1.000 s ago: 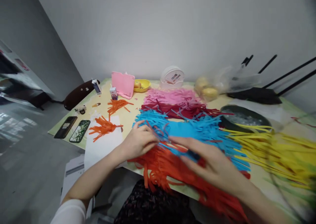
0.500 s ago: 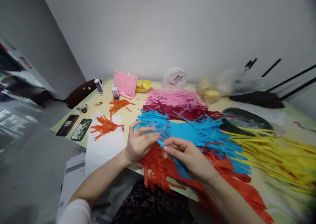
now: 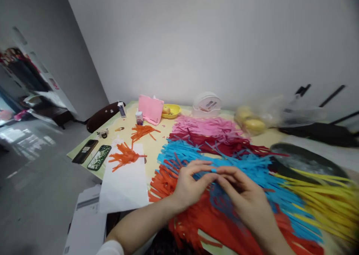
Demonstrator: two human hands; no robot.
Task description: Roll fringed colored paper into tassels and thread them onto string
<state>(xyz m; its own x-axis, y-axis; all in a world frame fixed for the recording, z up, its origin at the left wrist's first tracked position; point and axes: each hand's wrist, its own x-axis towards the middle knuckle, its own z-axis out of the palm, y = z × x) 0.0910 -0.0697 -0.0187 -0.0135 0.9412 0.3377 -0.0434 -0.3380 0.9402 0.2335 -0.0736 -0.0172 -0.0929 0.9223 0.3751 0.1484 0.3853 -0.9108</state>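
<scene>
Blue paper strip [image 3: 213, 170], short end showing, pinched between thumb and forefinger tips of left hand [image 3: 190, 185] and right hand [image 3: 246, 199]; both hands nearly closed, remaining fingers loosely curled, fingertips meeting at the strip. Held just above the blue fringed paper [image 3: 252, 167] and red fringed paper [image 3: 193, 225], near the front edge of the table [image 3: 155, 144].

Writing: printed sticker noted on round white container [image 3: 206, 103], too blurred to read; print on two small cartons [image 3: 139, 117] [image 3: 121, 109] likewise illegible.

Surface: table covered in pale yellow-green cloth, set against a plain grey-white wall; grey floor to the left.

Also logged on the table:
- pink fringed paper [image 3: 206, 126] and crimson fringed paper [image 3: 224, 145], behind the blue
- yellow paper strips [image 3: 322, 195], far right
- two orange strip clusters [image 3: 126, 155] [image 3: 143, 130], the nearer one partly on a white sheet [image 3: 125, 185]
- two phones [image 3: 85, 151] [image 3: 99, 157], side by side at the left edge
- pink stand [image 3: 150, 109] beside a yellow bowl [image 3: 171, 111]
- clear bag of yellow fruit [image 3: 252, 122]
- dark pan [image 3: 305, 159]
</scene>
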